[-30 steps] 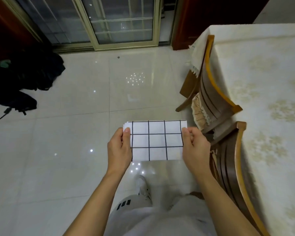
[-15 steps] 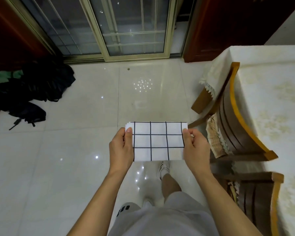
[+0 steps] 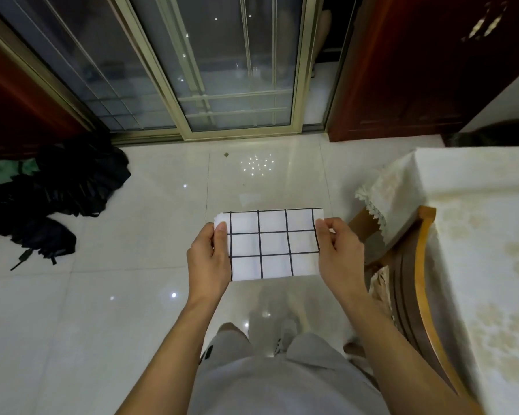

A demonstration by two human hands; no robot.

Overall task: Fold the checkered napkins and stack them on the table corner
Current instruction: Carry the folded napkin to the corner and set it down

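Observation:
A white napkin with a black grid (image 3: 271, 244) is folded into a small rectangle and held flat in the air above the tiled floor. My left hand (image 3: 209, 259) pinches its left edge, thumb on top. My right hand (image 3: 337, 253) pinches its right edge the same way. The table with a cream patterned cloth (image 3: 480, 235) stands to the right, its near corner at about the napkin's height in the view. No other napkin shows.
A wooden chair (image 3: 417, 289) is pushed in at the table's left side, beside my right arm. Black bags (image 3: 60, 190) lie on the floor at the left. A sliding glass door (image 3: 222, 70) and a dark red cabinet (image 3: 417, 70) stand ahead.
The view has swung left and up: the table and chairs have slid toward the right edge and more of the door shows. Both hands still hold the folded napkin the same way.

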